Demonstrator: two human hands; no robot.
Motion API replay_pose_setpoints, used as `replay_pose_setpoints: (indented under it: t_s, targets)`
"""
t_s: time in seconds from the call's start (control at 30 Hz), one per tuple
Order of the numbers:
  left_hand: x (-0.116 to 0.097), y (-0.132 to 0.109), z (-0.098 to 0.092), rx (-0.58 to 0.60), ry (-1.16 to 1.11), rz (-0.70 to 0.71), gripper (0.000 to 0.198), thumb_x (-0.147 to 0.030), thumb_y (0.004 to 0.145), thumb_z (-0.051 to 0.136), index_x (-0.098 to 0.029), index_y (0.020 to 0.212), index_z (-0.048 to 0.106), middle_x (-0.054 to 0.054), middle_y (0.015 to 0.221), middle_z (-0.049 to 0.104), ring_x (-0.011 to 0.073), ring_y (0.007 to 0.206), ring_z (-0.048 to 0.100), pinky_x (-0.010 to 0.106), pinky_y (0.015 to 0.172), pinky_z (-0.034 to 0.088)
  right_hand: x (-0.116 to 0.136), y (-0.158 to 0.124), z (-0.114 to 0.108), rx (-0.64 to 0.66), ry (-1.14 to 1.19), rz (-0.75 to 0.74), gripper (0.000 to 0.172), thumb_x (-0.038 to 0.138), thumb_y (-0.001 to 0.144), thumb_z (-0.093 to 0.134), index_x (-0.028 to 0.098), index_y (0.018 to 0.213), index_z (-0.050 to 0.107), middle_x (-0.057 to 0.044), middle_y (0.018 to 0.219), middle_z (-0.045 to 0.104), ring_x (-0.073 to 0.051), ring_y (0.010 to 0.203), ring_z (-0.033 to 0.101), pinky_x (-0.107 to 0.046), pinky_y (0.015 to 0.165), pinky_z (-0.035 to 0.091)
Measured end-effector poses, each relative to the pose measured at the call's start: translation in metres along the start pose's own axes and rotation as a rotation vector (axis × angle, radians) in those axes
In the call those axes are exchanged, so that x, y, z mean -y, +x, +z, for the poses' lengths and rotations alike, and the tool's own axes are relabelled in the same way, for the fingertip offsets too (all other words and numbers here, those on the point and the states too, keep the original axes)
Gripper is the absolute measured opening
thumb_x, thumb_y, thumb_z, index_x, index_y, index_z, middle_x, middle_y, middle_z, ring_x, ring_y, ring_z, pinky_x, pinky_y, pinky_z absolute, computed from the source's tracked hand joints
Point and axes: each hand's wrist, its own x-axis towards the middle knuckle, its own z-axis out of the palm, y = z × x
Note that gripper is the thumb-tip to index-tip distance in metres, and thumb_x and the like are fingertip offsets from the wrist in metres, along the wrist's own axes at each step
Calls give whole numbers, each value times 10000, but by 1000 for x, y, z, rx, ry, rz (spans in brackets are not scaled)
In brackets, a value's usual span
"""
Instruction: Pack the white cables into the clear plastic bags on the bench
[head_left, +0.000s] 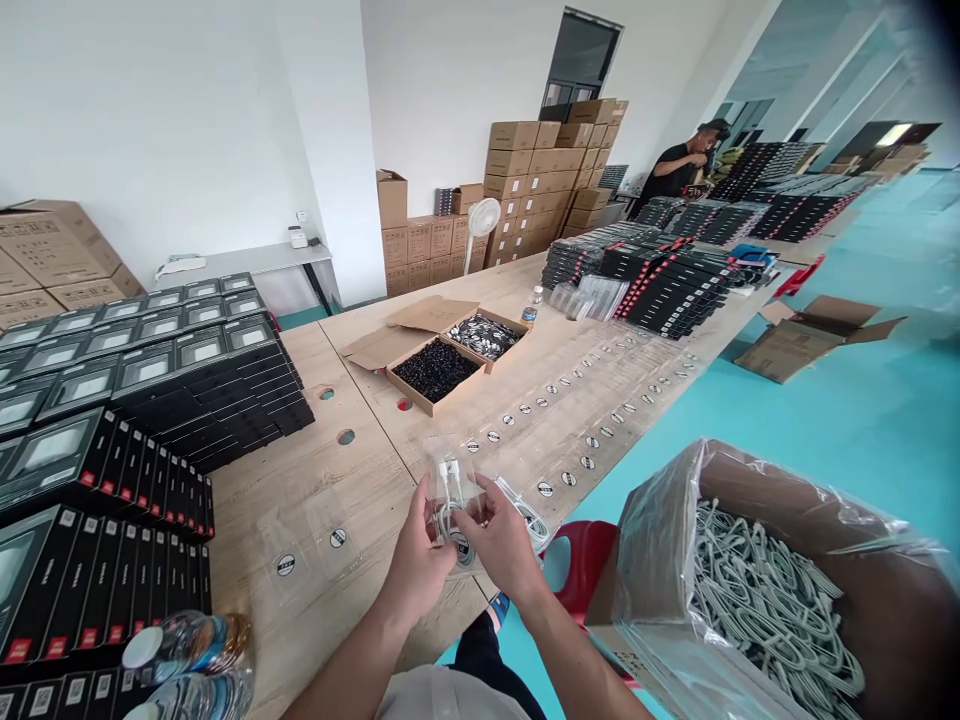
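My left hand (421,550) and my right hand (504,535) are both closed on a coiled white cable (451,490) in a clear plastic bag, held over the table near its front edge. The cable's plug ends point away from me, and a round black-and-white sticker shows low on the bag, near my thumbs. Just right of my right hand lies more coiled white cable (531,522) at the table edge. Flat clear bags (311,550) with round stickers rest on the wood to the left of my left hand.
Rows of stickered clear bags (559,400) run along the table (375,420). Behind them are a carton of small black parts (439,372) and a bottle (532,305). Black boxes (217,390) are stacked left. A lined carton of cables (765,600) stands right, by a red stool (581,560). A person (671,170) works farther off.
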Motion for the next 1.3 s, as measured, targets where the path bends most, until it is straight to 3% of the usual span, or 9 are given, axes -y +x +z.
replay_pose_setpoints:
  t_s: [0.23,0.37,0.5,0.7,0.8,0.9,1.03,1.2,1.3]
  targets:
    - [-6,-1,2,51,68,-22,874,59,586,602,-267,1385,463,117,1268,641,254,1121,625,299,868,494,4,-1,-8,95,15,-2,408,253,749,585,176,1149,608,35,630,610,-136,568,548,-253,534,413]
    - [-7,-3,6,53,79,-43,838,49,598,612,-256,1367,477,122,1271,640,258,1115,628,309,874,494,-3,-3,-11,151,160,52,463,308,763,599,164,1201,563,23,655,626,-144,575,563,-247,501,412]
    - [-2,0,-1,28,8,-66,639,-46,651,689,-208,1257,567,128,1175,682,262,1061,651,325,857,508,-18,-9,-9,211,251,122,594,358,761,626,140,1298,493,29,670,601,-150,592,561,-255,504,437]
    - [46,11,-40,-300,-176,-203,367,-103,685,697,-174,1039,634,62,870,718,173,746,687,265,657,528,-56,-38,-22,170,-33,131,565,415,800,603,175,1309,552,-46,897,675,-196,807,612,-335,769,500]
    - [73,12,-44,-331,-219,-224,232,-90,718,653,-165,937,637,51,831,705,144,722,676,240,651,528,-75,-60,-43,141,-76,196,488,419,819,563,151,1225,613,-56,877,677,-216,821,620,-344,765,497]
    - [84,9,-27,-317,-246,-244,197,-98,720,635,-163,907,634,39,793,696,133,677,662,235,626,521,-88,-77,-64,118,-68,266,462,440,833,546,150,1184,628,-65,891,680,-231,828,633,-347,733,509]
    - [83,6,18,-246,-300,-198,335,-143,681,687,-180,1008,629,36,833,708,155,708,674,258,634,518,-88,-75,-78,54,-93,234,516,521,881,494,182,1259,587,-87,981,682,-238,869,635,-353,741,527]
    - [93,12,77,-222,-346,-136,518,-222,636,765,-200,1126,600,67,950,730,223,897,700,313,771,530,-79,-35,-92,67,-294,13,458,472,905,484,205,1255,610,-103,1088,663,-239,928,631,-358,817,512]
    - [103,23,89,-255,-281,-95,573,-229,664,752,-209,1205,568,128,1166,685,273,1111,645,341,882,515,-87,-4,-109,94,-366,-90,383,409,932,441,189,1144,672,-100,1017,686,-241,939,642,-348,838,500]
